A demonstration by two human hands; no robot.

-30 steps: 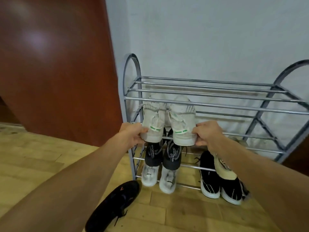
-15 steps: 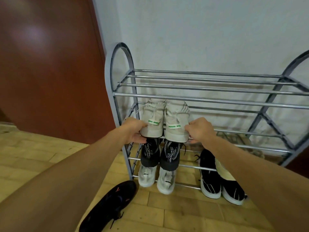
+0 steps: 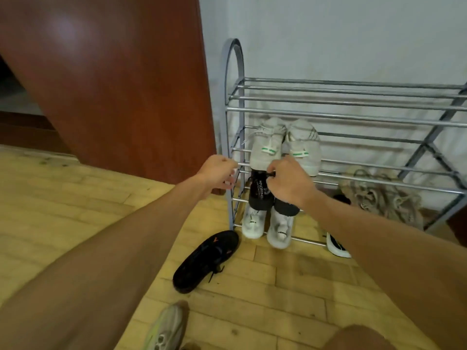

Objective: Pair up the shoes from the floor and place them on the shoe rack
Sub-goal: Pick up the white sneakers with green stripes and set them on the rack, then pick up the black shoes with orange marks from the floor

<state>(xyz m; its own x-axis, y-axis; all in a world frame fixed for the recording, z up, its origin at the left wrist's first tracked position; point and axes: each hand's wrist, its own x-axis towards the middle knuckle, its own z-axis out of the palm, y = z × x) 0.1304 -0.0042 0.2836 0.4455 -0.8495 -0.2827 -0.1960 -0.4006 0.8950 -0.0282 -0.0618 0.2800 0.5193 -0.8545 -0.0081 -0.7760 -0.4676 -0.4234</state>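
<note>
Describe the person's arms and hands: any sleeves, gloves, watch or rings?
Both forearms are bare right up to the frame's edge, with no sleeves showing. The left hand and right hand wear no gloves; no watch, bracelet or ring is visible.

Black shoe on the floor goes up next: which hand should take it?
Left, probably. The left hand looks free and hangs on the black shoe's side; the right hand is over by the rack.

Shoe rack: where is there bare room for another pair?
The top shelf is bare end to end. The middle shelf is free right of the white sneakers. The rack's left column is crowded, with black shoes under them.
</note>
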